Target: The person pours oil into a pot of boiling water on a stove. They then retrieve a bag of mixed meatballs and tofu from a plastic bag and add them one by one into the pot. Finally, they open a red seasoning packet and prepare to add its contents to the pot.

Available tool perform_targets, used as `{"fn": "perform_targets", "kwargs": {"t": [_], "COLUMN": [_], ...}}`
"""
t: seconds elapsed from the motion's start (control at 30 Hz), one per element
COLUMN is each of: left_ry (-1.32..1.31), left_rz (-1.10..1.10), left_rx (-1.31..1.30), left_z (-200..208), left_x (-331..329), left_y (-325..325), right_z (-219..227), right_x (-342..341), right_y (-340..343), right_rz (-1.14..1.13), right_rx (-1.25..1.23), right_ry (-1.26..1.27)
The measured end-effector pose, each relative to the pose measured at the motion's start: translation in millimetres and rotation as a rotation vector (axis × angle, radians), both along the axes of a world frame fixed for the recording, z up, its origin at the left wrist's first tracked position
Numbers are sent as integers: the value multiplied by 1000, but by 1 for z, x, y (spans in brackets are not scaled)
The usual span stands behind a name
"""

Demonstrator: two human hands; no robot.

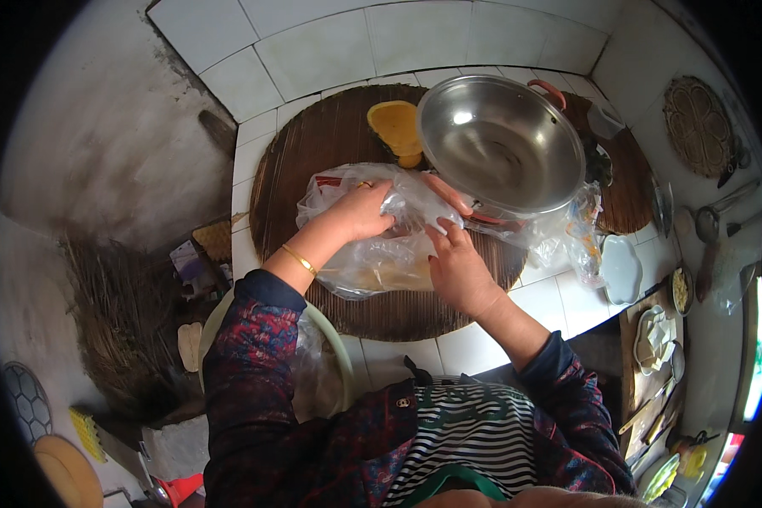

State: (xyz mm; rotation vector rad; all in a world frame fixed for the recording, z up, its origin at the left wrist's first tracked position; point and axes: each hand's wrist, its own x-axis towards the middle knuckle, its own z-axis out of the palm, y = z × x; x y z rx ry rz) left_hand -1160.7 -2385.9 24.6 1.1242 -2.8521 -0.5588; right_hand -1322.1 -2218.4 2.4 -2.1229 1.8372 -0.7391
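The left hand point(361, 212) and right hand point(466, 278), set apart, are apparently manipulating a clear plastic bag point(381, 264); finger closure is unclear. The next move is likely requiring secure grip.

The left hand point(367, 209) reaches forward, curled palm-down. Across from it, the right hand point(460, 273) angles inward, loosely bent.

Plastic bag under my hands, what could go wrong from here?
The thin plastic bag might tear if your left hand and right hand pull against each other. The metal basin sits close beside it, so a sharp tug could bump the basin. The yellow cut piece is right by the basin's rim and might get knocked too.
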Motion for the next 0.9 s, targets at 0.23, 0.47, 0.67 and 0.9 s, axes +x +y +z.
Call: {"fn": "perform_targets", "kwargs": {"t": [0.23,0.47,0.67,0.9], "left_ry": [-35,135,208,270], "left_rz": [32,-12,-124,-165], "left_rx": [105,68,93,155], "left_z": [-4,28,49,60], "left_x": [-11,10,28,52], "left_y": [-1,45,81,102], "right_z": [5,32,31,-13], "right_x": [-1,3,-16,-46], "right_y": [21,58,62,71], "right_rz": [168,62,-81,-45], "right_rx": [-97,133,199,348], "right_ry": [127,-302,-132,-249]}}
